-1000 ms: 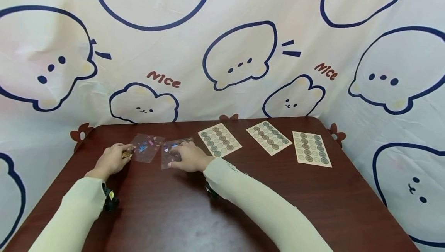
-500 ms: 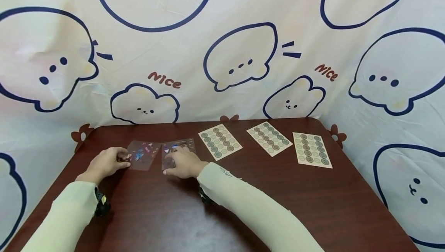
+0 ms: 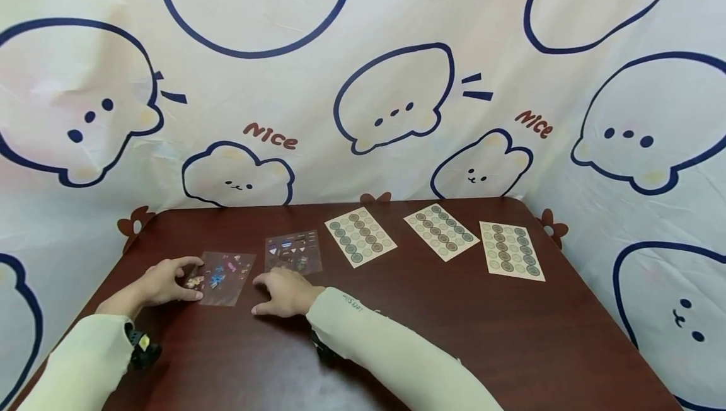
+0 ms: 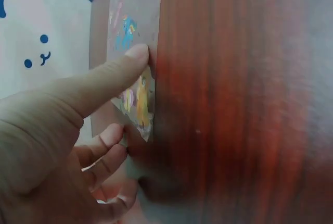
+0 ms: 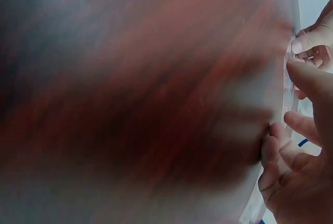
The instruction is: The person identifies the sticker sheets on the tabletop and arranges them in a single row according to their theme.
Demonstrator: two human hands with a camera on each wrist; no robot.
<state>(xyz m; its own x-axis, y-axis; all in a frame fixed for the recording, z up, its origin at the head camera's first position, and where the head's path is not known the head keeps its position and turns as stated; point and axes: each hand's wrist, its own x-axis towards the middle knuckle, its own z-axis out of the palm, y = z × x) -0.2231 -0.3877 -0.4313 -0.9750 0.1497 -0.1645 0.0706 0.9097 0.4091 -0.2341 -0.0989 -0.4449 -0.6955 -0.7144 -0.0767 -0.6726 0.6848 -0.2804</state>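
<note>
My left hand (image 3: 161,283) touches the left edge of a clear plastic sheet (image 3: 231,293) with small blue, pink and gold shapes, its thumb and index finger spread apart over two corners. In the left wrist view the thumb lies over that clear sheet (image 4: 136,5), and the other fingers bend loosely beside it. My right hand (image 3: 288,293) rests by the near edge of a second clear sheet (image 3: 311,260), which bears small dark and white shapes. Its fingers are relaxed and overlap that edge. The right wrist view shows the right hand (image 5: 302,166) low over the table.
Three cream sheets printed with rows of round stickers lie along the back: a left one (image 3: 361,236), a middle one (image 3: 442,232) and a right one (image 3: 512,251). A cartoon-printed cloth (image 3: 317,171) hangs behind the brown table (image 3: 454,335).
The left hand and the colourful clear sheet have moved left and nearer to me. The right hand has drawn back from over the second clear sheet to its near edge.
</note>
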